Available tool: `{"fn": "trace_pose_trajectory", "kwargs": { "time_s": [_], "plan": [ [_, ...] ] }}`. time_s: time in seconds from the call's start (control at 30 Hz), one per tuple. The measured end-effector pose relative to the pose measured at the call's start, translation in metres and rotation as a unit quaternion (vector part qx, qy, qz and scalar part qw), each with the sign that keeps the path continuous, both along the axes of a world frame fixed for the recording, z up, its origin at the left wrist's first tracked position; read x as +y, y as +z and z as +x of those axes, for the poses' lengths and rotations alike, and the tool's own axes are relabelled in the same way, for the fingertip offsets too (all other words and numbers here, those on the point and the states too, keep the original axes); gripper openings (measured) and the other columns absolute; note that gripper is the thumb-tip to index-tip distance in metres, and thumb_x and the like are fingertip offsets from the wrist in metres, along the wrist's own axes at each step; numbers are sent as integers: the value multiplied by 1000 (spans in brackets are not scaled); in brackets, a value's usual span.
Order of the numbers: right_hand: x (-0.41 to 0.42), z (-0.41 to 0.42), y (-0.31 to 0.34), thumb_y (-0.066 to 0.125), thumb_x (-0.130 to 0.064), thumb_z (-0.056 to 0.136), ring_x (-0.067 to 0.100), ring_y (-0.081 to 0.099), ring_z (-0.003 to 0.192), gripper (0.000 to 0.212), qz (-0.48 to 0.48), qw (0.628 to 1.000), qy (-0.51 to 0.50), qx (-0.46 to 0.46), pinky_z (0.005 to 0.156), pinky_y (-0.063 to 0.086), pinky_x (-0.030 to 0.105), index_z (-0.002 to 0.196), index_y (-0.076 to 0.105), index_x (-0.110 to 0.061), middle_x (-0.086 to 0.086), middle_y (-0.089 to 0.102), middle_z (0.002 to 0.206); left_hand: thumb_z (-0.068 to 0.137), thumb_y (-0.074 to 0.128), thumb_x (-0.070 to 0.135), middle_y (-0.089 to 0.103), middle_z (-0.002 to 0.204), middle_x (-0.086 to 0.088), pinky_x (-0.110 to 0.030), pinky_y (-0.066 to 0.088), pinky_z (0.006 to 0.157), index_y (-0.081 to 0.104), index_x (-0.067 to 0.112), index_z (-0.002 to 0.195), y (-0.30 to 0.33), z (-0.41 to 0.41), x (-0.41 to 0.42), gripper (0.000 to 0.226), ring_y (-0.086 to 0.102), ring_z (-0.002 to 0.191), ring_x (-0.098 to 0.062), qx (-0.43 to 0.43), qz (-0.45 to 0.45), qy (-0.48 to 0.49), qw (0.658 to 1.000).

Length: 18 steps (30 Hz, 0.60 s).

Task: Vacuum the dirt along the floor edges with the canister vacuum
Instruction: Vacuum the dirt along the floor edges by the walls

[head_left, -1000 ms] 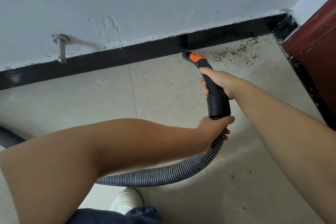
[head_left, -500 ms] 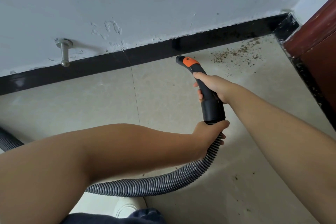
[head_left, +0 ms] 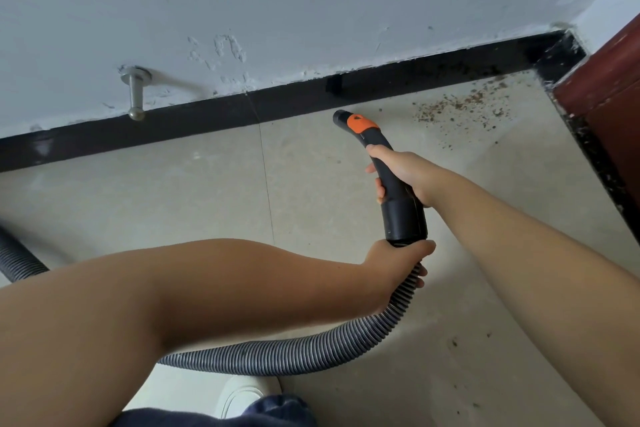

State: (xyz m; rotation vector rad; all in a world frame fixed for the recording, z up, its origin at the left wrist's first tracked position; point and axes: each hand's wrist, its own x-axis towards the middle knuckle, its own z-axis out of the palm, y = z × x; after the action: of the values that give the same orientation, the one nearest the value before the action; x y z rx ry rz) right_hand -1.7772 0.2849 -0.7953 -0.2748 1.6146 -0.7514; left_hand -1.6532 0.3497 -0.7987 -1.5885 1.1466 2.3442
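The right hand (head_left: 403,173) grips the black nozzle (head_left: 381,163); the left hand (head_left: 394,263) holds the hose (head_left: 304,354) just below the cuff. The nozzle's long axis points up-left at the skirting (head_left: 207,118), while the dirt (head_left: 460,107) lies to the right of its mouth, nearer the right hand, toward the corner.

The scene was viewed from a single head-worn wide-angle camera, aimed forward and down, close over both forearms. The right hand (head_left: 405,173) and left hand (head_left: 391,263) were framed right of centre. Beyond the fingers, the black skirting (head_left: 207,121) and white wall (head_left: 311,10) were taken in; no second view was supplied.
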Motion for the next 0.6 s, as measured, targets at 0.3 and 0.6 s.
{"fn": "trace_pose_trajectory", "kwargs": {
  "time_s": [0.3,0.6],
  "plan": [
    [25,-30,3,59,-42,94,18,51,40,37,-6,992,-125,-8,45,51,23,102,51,-7,7,53,56,87,67,29,61,71,-1,-17,48,50,56,15,96,-3,-19,3,20,57,55,-12,14,-23,-60,998],
    [8,-33,0,61,-40,92,19,52,40,35,-16,987,-163,-3,46,52,25,98,51,-7,7,55,57,87,66,27,61,72,-3,-20,49,55,57,14,98,-6,-20,-16,20,57,56,-14,21,-44,-50,998]
  ]
}}
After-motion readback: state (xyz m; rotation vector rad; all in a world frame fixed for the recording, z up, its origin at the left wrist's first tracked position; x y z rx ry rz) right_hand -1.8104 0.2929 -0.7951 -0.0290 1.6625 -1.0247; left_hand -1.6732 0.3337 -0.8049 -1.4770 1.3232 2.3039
